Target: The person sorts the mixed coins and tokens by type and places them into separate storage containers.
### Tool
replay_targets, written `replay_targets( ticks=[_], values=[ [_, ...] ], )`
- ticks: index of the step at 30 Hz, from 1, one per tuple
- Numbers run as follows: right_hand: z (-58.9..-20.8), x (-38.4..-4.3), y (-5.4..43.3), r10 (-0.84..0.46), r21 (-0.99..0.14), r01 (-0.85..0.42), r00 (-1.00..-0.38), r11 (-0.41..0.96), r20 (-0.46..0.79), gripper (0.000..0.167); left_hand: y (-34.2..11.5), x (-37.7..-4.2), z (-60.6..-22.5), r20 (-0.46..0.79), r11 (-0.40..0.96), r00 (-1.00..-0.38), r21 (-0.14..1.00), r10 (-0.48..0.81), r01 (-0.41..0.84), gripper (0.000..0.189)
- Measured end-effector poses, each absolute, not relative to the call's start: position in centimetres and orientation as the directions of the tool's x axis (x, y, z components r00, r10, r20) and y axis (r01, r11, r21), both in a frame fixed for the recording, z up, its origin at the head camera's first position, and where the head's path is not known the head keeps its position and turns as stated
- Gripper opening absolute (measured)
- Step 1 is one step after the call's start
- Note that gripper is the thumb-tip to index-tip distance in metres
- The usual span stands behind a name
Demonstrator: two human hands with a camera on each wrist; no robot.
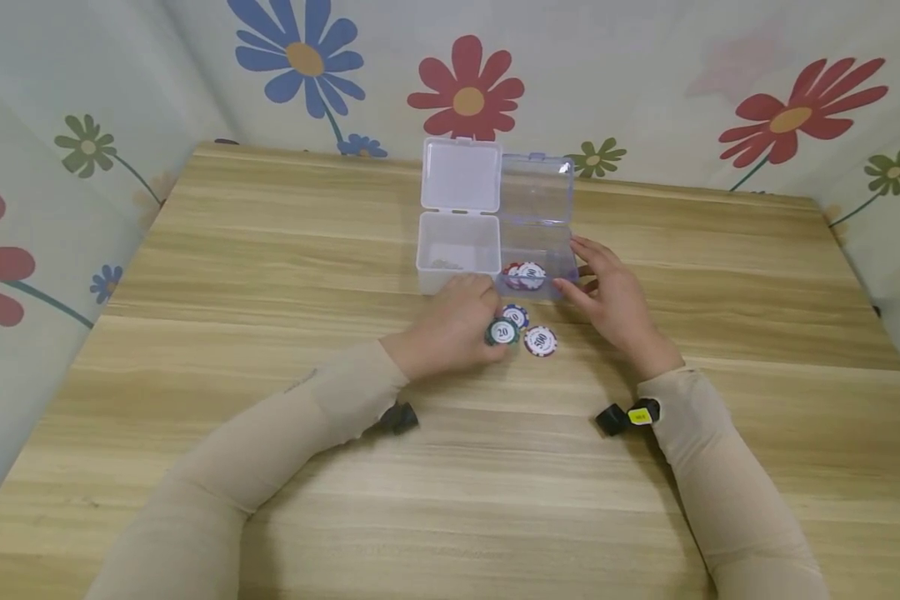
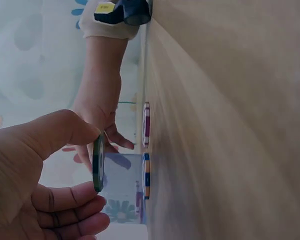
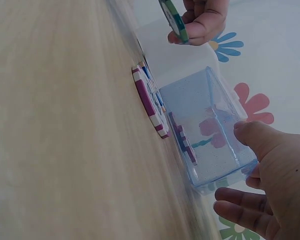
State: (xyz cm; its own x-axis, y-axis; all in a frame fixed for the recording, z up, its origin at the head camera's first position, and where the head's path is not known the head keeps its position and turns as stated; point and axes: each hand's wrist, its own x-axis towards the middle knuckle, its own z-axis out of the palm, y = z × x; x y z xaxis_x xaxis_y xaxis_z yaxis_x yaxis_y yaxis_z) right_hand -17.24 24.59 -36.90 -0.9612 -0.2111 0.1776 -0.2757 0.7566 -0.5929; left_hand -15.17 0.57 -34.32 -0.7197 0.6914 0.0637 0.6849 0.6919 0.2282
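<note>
My left hand (image 1: 453, 327) pinches a green poker chip (image 1: 502, 332) marked 20 between thumb and fingers. In the left wrist view the chip (image 2: 98, 162) stands on edge, raised off the tabletop. Below it on the wood lie a blue-edged chip (image 1: 520, 313), partly covered in the head view, and a purple-edged 500 chip (image 1: 541, 341). My right hand (image 1: 621, 310) holds the right side of a clear bluish plastic box (image 3: 192, 87), thumb at its rim and fingers around the side. Inside that box rest red-and-white chips (image 1: 528, 275). Its lid (image 1: 536, 190) stands raised.
A white plastic box (image 1: 437, 282), lid (image 1: 461, 175) raised, adjoins the clear box on the left. Both stand on a wooden table (image 1: 285, 242) near the flower-patterned wall (image 1: 630, 75). Black wrist devices (image 1: 611, 419) hang at both sleeves.
</note>
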Motion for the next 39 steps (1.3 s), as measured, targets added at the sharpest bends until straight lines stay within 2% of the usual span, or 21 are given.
replay_targets(
  ticks=[10,19,27,39],
  values=[
    [-37.0,-17.2,24.6,-0.214,-0.600,-0.279,-0.960,0.750,0.178,0.061,0.6,-15.7,-33.5,0.103,0.694,-0.734,0.261,0.671,0.671,0.042],
    [-37.0,-17.2,24.9,-0.208,-0.608,-0.269,-0.963,0.747,0.171,0.060,1.0,-16.8,-31.8,0.153,0.688,-0.712,0.184,0.686,0.702,0.043],
    [-37.0,-17.1,25.0,-0.206,-0.605,-0.275,-0.961,0.747,0.184,0.061,1.7,-18.1,-30.6,0.178,0.682,-0.706,0.182,0.686,0.709,0.043],
    [-37.1,-17.2,24.9,-0.214,-0.600,-0.276,-0.961,0.751,0.175,0.061,2.6,-20.7,-30.1,0.099,0.726,-0.745,0.174,0.659,0.665,0.044]
  ],
)
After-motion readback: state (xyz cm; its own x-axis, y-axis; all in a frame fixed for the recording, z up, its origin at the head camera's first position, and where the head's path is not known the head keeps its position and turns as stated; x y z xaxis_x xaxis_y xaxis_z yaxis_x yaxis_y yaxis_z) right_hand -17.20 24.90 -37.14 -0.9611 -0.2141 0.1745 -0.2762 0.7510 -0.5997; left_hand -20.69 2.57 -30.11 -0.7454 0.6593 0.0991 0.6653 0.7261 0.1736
